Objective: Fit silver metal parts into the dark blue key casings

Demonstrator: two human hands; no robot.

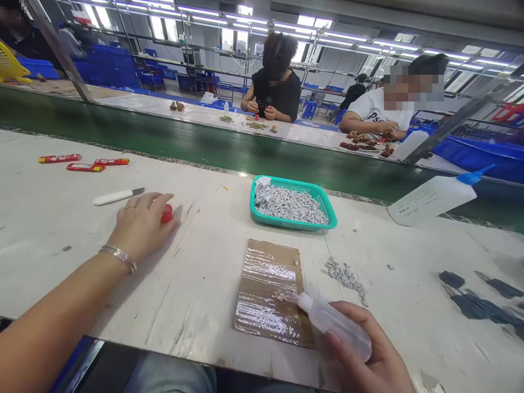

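My right hand (368,349) is closed around a small translucent squeeze bottle (338,325). The bottle tilts down to the left, its nozzle over a piece of brown cardboard (270,289) covered in shiny clear tape. Some whitish bits lie by the nozzle tip. On the left, my left hand (141,221) rests low at the table, its fingers around a small red round object (166,214), mostly hidden. A white-handled knife (117,196) lies just beyond that hand. Small grey pieces (344,277) are scattered right of the cardboard.
A teal basket (292,224) holds many grey-white pieces. Red tubes (85,167) lie at the far left. A large blue-tipped bottle (434,199) leans at the right, near dark-handled tools (478,305). Beyond runs a green conveyor belt (196,144), with people working across it.
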